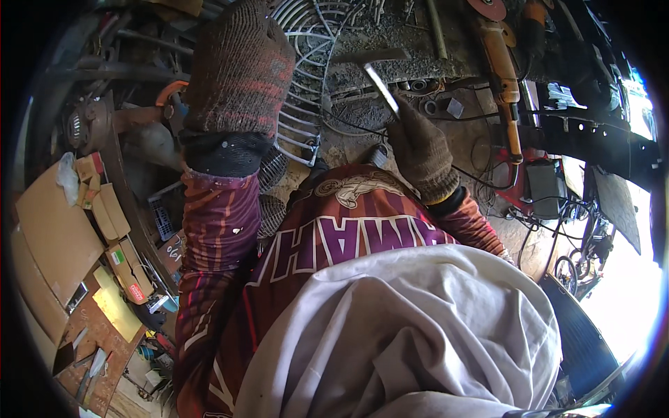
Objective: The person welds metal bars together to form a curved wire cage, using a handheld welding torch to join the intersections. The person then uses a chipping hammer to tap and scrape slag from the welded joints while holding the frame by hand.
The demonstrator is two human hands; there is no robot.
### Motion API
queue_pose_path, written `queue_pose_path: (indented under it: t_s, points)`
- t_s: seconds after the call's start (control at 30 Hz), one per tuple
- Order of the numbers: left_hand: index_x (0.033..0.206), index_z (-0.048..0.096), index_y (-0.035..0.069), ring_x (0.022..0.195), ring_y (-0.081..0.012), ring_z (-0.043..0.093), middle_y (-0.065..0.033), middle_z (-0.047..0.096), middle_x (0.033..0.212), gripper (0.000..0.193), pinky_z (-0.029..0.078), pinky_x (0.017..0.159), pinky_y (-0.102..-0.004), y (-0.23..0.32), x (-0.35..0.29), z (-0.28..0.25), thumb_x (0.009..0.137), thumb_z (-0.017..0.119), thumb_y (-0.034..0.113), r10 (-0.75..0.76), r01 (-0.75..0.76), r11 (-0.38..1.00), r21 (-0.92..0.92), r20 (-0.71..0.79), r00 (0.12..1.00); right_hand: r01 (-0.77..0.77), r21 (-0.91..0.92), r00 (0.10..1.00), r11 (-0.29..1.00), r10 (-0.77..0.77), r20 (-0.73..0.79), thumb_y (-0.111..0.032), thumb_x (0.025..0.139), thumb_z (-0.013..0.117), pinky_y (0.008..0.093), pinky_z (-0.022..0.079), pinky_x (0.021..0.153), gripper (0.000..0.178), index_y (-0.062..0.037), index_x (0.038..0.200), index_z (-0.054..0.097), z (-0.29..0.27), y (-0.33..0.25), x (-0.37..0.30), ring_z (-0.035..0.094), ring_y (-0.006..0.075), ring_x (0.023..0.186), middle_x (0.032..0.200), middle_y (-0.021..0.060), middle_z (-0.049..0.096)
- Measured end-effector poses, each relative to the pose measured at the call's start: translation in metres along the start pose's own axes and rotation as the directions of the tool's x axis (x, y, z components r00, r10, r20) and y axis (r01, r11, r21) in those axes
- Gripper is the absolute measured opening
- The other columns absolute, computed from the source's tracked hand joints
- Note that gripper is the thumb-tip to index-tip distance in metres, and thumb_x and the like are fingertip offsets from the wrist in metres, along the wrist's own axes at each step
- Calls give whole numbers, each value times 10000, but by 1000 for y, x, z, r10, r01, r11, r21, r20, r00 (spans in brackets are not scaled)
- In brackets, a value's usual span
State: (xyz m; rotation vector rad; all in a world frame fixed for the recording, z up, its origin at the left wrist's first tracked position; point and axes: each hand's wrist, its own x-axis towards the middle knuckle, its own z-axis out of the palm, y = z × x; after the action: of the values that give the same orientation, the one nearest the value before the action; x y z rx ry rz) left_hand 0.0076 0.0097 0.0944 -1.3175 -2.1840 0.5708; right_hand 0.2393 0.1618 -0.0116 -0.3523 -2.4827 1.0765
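Note:
My left hand (240,70), in a dark knitted work glove, is closed at the left edge of a round wire guard (301,97), like a fan grille; the glove hides its fingertips and part of the wires. The guard stands at a slant by the workbench, its lower rim near my lap. My right hand (421,150), gloved too, is wrapped round the bright metal handle of a hammer (380,87). The narrow dark hammer head lies at the edge of the bench, right of the guard and apart from my left hand.
The dark, gritty workbench (390,31) lies ahead. An angle grinder (500,76) hangs at its right, with cables looping below. A small metal block (454,108) is near the edge. At left are cardboard boxes (125,268) and a wooden board (104,355) with tools.

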Motion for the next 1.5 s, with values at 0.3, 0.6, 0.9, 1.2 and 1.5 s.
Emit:
queue_pose_path:
  t_s: [0.3, 0.6, 0.9, 1.2, 1.5]
  points:
    - [1152, 609, 22, 1101, -327, 589, -195, 567, 1202, 319, 525, 890, -428, 3, 7, 6, 843, 595, 103, -19, 19, 1000, 1, 15, 1000, -125, 0, 990, 992, 124, 72, -170, 936, 575, 405, 515, 652, 411, -53, 1325, 513, 1, -6, 1, 665, 321, 760, 846, 162, 661]
    - [955, 611, -7, 1002, -327, 622, -189, 615, 1039, 179, 538, 838, -412, 1, 14, -3, 788, 623, 54, 23, -31, 997, -74, -111, 994, -83, 30, 994, 996, 81, 72, -171, 934, 582, 410, 523, 691, 442, -59, 1352, 493, -1, -10, -2, 669, 352, 811, 923, 193, 663]
    - [955, 620, -12, 983, -314, 631, -179, 619, 1024, 166, 543, 815, -414, 6, 20, -26, 798, 617, 45, 2, -7, 999, -45, -95, 995, -208, -28, 964, 978, 210, 163, -173, 941, 575, 423, 524, 707, 414, -71, 1336, 507, 0, -13, -4, 667, 364, 889, 964, 196, 669]
    - [955, 629, -14, 943, -309, 645, -171, 621, 1005, 162, 547, 789, -418, 10, 31, -20, 805, 615, 43, 35, -40, 998, -56, -83, 996, -37, -182, 999, 982, 34, -24, -159, 928, 600, 397, 541, 752, 427, -69, 1337, 515, 6, 1, 7, 669, 336, 963, 1102, 222, 643]
    - [967, 645, -12, 927, -311, 653, -166, 627, 984, 163, 549, 773, -415, 4, 29, -10, 820, 607, 47, 50, -53, 998, -38, -83, 995, -406, -174, 876, 897, 436, 206, -166, 923, 603, 391, 545, 803, 462, -96, 1365, 487, 2, -19, 17, 672, 326, 975, 1097, 187, 666]
